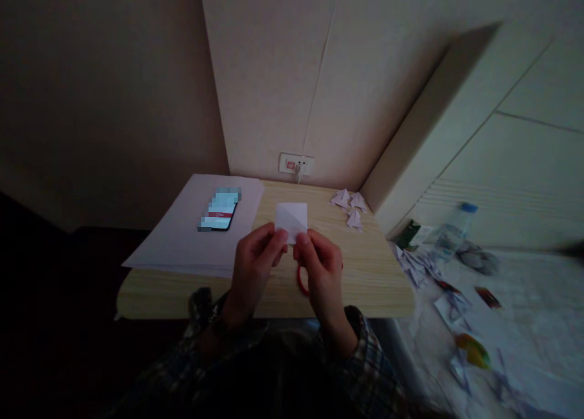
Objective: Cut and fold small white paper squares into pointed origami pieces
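Note:
Between both hands, above a small wooden table, I hold a small folded square of white paper [291, 219] with a diagonal crease across it. My left hand [258, 259] pinches its lower left corner between thumb and fingers. At the lower right corner, my right hand [322, 266] pinches it the same way. Partly hidden behind my right hand lies a red ring-shaped handle [302, 280], perhaps of scissors; the rest of it is out of sight. Several folded white paper pieces [354, 219] sit at the table's back right.
A phone [221, 210] with a lit screen rests on a stack of large white paper [168, 249] on the wooden table [378, 279]. A wall socket [296, 163] holds a plug. On the right, a bed [538, 285] bears a water bottle [455, 230] and more folded papers [413, 266].

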Motion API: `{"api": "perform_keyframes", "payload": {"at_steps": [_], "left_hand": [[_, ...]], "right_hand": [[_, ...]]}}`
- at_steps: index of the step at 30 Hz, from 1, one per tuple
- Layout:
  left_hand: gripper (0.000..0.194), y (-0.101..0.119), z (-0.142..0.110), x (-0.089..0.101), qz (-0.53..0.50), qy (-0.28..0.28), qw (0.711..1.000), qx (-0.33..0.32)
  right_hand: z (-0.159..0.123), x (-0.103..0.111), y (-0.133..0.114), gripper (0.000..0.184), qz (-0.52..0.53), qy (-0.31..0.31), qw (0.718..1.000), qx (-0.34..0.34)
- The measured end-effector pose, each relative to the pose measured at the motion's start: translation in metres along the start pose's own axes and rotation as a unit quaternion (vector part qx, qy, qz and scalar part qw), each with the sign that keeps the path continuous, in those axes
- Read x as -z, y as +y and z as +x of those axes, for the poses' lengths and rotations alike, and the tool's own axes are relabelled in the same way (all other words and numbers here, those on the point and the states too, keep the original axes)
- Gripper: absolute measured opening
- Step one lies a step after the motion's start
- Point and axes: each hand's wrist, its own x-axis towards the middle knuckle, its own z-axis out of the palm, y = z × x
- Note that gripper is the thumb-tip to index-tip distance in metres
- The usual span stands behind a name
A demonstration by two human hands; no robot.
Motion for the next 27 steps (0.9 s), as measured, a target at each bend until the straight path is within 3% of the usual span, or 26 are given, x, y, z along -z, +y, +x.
{"api": "perform_keyframes", "payload": {"at_steps": [7,11,20,27], "left_hand": [[0.035,0.049,0.054,-0.018,-0.021,0.042,0.989,-0.141],[0.036,0.062,0.076,-0.022,-0.010,0.027,0.983,-0.184],[0.035,0.070,0.121,-0.020,0.034,-0.030,0.982,-0.186],[0.036,0.071,0.147,-0.020,0.112,-0.060,0.982,-0.140]], "right_hand": [[0.059,-0.013,-0.043,0.036,0.046,-0.010,0.991,0.122],[0.085,-0.011,-0.058,0.036,0.053,-0.037,0.983,0.169],[0.132,0.001,-0.067,0.032,0.044,-0.090,0.980,0.174],[0.152,0.011,-0.061,0.028,-0.010,-0.053,0.992,0.112]]}}
